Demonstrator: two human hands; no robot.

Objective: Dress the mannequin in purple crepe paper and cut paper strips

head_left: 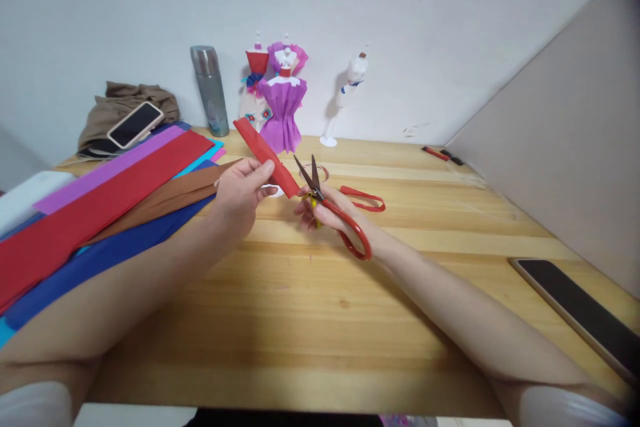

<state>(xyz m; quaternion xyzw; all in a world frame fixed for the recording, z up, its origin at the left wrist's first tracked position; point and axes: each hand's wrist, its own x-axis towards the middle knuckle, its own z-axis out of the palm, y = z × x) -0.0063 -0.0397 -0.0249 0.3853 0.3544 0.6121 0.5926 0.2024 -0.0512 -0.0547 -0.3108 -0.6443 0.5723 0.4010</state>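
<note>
My left hand (pixel 240 192) pinches a folded red paper strip (pixel 260 150) between thumb and fingers. The strip slants down to the right, its lower end close to my right hand (pixel 325 209). Red-handled scissors (pixel 353 230) are held in my right hand, blades parted and pointing up and left beside the strip's lower end. A small yellow object shows at my right fingers under the scissors' pivot. Just right of the hands, a thin red paper loop (pixel 367 199) lies on the wooden table (pixel 320 333).
Colored paper sheets (pixel 105 193) are stacked at left, near a phone (pixel 136 125) on brown cloth (pixel 107 107). A bottle (pixel 210 90), purple-dressed mannequin (pixel 283 103) and white mannequin (pixel 357 70) stand behind. A dark tablet-like device (pixel 575 307) and red-black pen (pixel 441 155) lie right.
</note>
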